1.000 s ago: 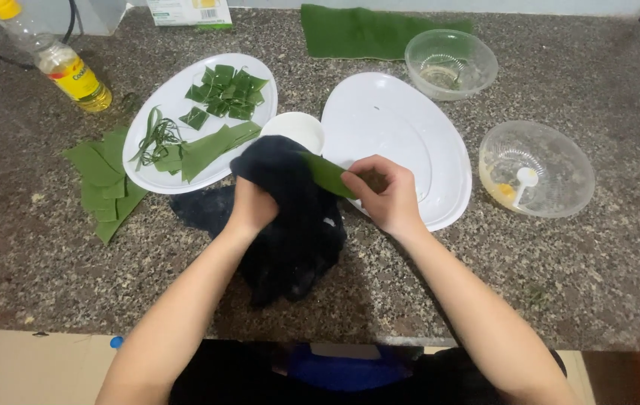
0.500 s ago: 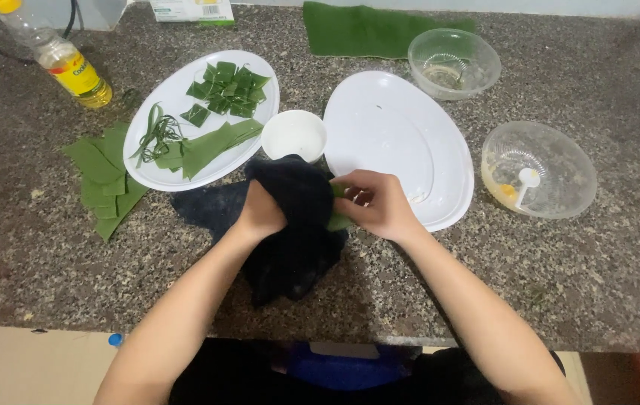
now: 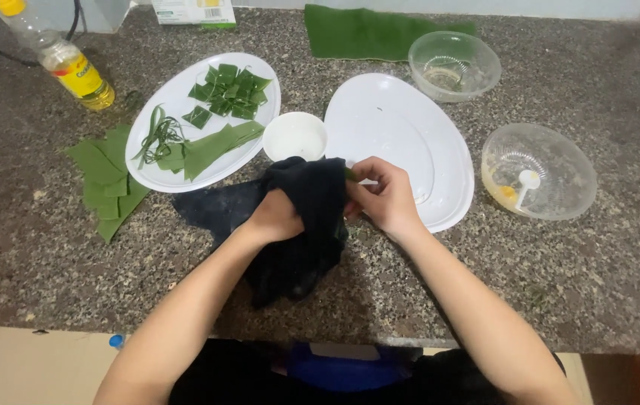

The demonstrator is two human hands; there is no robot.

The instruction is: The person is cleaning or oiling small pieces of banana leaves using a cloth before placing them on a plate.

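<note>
A black cloth (image 3: 297, 240) lies bunched on the speckled stone counter (image 3: 575, 277) in front of me. My left hand (image 3: 275, 216) grips the cloth's upper part and wraps it over a green leaf piece. My right hand (image 3: 381, 196) pinches that leaf; only a sliver of green (image 3: 349, 175) shows at the cloth's edge. Both hands meet just below a small white bowl (image 3: 294, 136).
A white oval plate (image 3: 177, 97) at the left holds cut green leaf squares and strips. An empty white oval plate (image 3: 402, 135) sits right of the bowl. Loose leaf pieces (image 3: 106, 180), an oil bottle (image 3: 65, 60), two clear bowls (image 3: 453, 64) (image 3: 552, 161) and a folded leaf (image 3: 372, 34) surround them.
The leaf piece, clearly visible beside the cloth a second ago, is now almost wholly covered by it. Both hands have drawn closer together and slightly toward me.
</note>
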